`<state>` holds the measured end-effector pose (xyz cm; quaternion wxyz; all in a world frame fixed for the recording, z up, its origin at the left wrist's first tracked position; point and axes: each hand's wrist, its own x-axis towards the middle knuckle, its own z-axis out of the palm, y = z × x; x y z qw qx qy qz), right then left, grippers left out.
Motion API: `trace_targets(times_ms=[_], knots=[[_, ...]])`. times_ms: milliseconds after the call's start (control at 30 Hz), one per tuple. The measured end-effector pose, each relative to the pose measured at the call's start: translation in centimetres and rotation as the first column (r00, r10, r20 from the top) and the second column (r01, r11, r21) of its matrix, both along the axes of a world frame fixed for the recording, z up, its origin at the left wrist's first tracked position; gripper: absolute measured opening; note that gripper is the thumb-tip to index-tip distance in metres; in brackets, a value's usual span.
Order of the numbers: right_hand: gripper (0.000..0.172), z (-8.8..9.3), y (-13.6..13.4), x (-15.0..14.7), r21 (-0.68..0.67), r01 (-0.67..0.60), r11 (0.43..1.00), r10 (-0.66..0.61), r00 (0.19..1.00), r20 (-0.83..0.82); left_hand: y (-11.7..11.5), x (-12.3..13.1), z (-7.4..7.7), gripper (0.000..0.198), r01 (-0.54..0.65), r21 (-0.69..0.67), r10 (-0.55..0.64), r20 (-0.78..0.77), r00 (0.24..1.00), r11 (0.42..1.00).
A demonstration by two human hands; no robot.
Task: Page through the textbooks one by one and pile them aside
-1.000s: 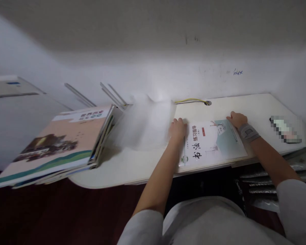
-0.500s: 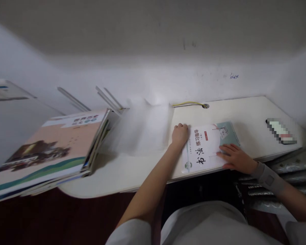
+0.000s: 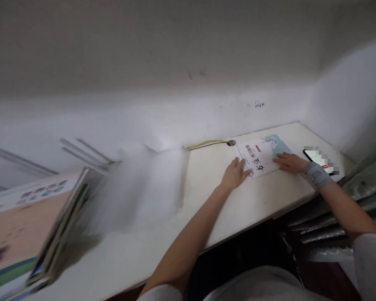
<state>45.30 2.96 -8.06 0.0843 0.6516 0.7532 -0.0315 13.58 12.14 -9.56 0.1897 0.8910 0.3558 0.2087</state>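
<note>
A calligraphy practice book (image 3: 263, 152) with a white and teal cover lies flat and closed on the white desk (image 3: 207, 175), turned sideways to me. My left hand (image 3: 235, 173) rests at its left edge, fingers stretched out and the thumb near the lower corner. On the right part of the cover lies my right hand (image 3: 290, 161), flat with its fingers spread, a grey band (image 3: 316, 173) around the wrist. Neither hand grips the book.
At the left stands a stack of books (image 3: 28, 225), a history book on top. A clear plastic sheet or holder (image 3: 144, 188) is blurred beside it. A yellow cable (image 3: 207, 143) runs to a desk hole (image 3: 231, 143). A phone (image 3: 321, 161) lies at the right.
The book has been pushed away from the desk's front edge toward the wall, and both hands have moved with it. My left fingers have straightened. The view has swung right.
</note>
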Motion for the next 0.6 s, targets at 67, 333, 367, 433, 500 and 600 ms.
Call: trace_targets(times_ms=[67,333,367,433,500,600], knots=[[0.05,0.2,1.5,1.6,-0.002,0.046,0.999,-0.046,0.999,0.003,-0.1,1.5,-0.3,0.052,0.086,0.016,-0.084,-0.104,0.991,0.996],[0.053,-0.1,5.0,5.4,0.056,0.189,0.98,-0.191,0.981,0.026,2.5,7.3,-0.4,0.045,0.071,0.043,-0.056,-0.286,0.957,0.997],[0.053,-0.2,5.3,5.6,0.061,0.2,0.978,-0.202,0.979,0.028,2.8,7.8,-0.4,0.046,0.065,0.042,-0.05,-0.291,0.956,0.997],[0.051,-0.5,5.6,5.8,0.068,0.222,0.973,-0.225,0.974,0.028,3.3,8.4,-0.5,0.047,0.055,0.041,-0.041,-0.299,0.953,0.998],[0.05,-0.8,5.8,5.9,0.075,0.243,0.967,-0.246,0.969,0.027,3.6,8.7,-0.6,0.048,0.051,0.041,-0.036,-0.304,0.952,0.998],[0.051,-1.0,5.9,5.9,0.083,0.261,0.962,-0.264,0.964,0.025,3.5,9.0,-0.7,0.05,0.043,0.041,-0.029,-0.306,0.951,0.998]])
